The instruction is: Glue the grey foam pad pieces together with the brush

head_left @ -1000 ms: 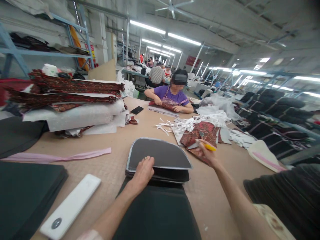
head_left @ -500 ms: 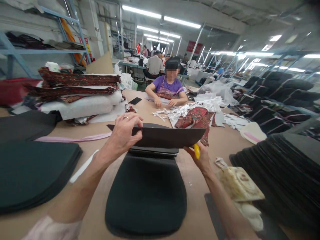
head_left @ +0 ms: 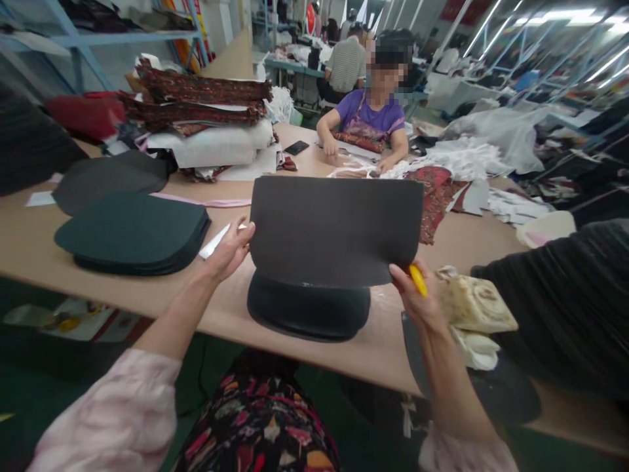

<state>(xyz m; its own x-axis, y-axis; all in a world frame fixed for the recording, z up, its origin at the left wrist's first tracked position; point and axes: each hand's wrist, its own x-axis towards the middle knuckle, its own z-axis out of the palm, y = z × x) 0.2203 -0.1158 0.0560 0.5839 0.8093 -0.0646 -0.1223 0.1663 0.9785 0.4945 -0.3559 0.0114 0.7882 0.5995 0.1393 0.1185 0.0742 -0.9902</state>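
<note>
At the far left, blurred dark stack [head_left: 37,141] at the edge of the counter [head_left: 228,311], then red bundle [head_left: 86,115]. Next, dark flat pieces [head_left: 111,180] just behind a green-black stack [head_left: 132,229] with a rounded outline. Behind those, pile of patterned cloth [head_left: 206,95] on top of white sheets [head_left: 216,147]; pink strip [head_left: 204,201] lies in front of the pile. White object [head_left: 214,242], partly hidden by left hand [head_left: 233,249]. Left hand's grip narrow, fingertips on the left edge of the grey-black panel [head_left: 334,229]. Black phone [head_left: 297,148] flat, farther back.

Panel is off the counter, broad face toward the wearer, above and partly behind a low dark stack [head_left: 308,308]; can't tell if its lower edge touches. Co-worker in purple [head_left: 371,118] sits across the counter, both hands at cloth and sheets. Right hand [head_left: 421,298]: grip closed on the panel's lower right corner, thumb in front, also holding yellow-handled tool [head_left: 418,280]; rest of tool hidden. Beyond: red patterned cloth [head_left: 435,206], white strips [head_left: 459,157]. Yellowed block [head_left: 481,305] near right forearm, cream piece [head_left: 548,229] behind it, tall black stack [head_left: 565,295] far right.
</note>
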